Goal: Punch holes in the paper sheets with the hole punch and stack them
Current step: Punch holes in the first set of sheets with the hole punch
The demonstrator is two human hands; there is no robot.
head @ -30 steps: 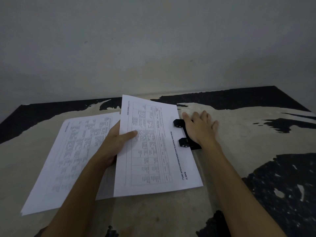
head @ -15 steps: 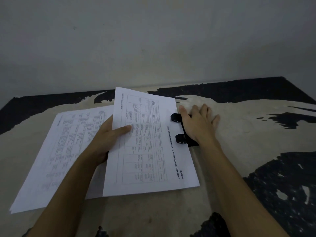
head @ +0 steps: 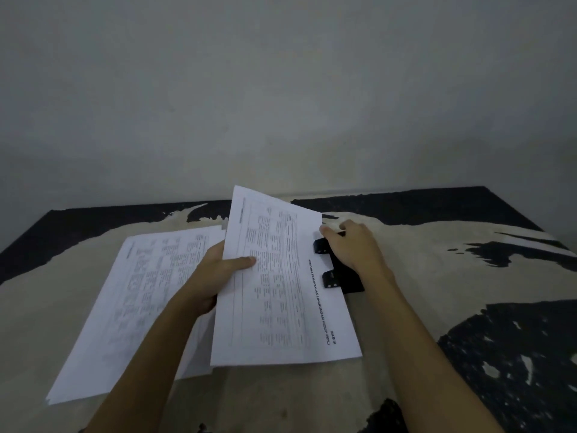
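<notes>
A white printed sheet [head: 281,295] with a table on it is held at its left edge by my left hand [head: 215,273], thumb on top. Its far left corner is lifted off the table, and its right edge sits at the mouths of the black hole punch [head: 338,270]. My right hand [head: 356,248] lies on top of the punch with the fingers curled over its far end. A stack of printed sheets [head: 140,301] lies flat on the table to the left, partly under the held sheet and my left forearm.
The table [head: 437,276] is worn, beige with black patches, and its far edge meets a plain grey wall [head: 281,89]. Bare tabletop extends to the right of the punch and in front of the papers.
My right hand went from flat with spread fingers on the punch to fingers curled at its far end. The held sheet's far left corner has tilted up higher.
</notes>
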